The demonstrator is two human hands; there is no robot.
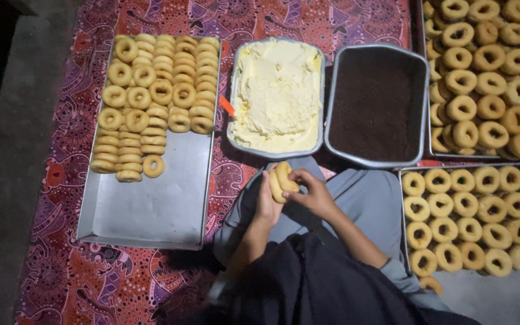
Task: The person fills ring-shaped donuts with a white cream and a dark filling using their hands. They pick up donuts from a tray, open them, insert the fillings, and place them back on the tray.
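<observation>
Both hands over lap, just below cream tin [277, 96]. Left hand [266, 201] cups donut [282, 180] from behind, fingers curled on its edge. Right hand [312, 191] pinches the front, fingertips [290, 178] pressed on top. Crumb tin [375, 105] near.

The top right tray of doughnuts [486, 78] is running off the top and right edges, and the lower right tray [476, 219] is being cut by the right edge, so neither count is showing. The doughnut [282, 180] between the left hand [267, 201] and the right hand [313, 194] is partly hiding behind the fingers, leaving it unclear whether it is one split ring or two. The small orange thing [227, 106] beside the cream pan [277, 96] is too small to identify.
</observation>
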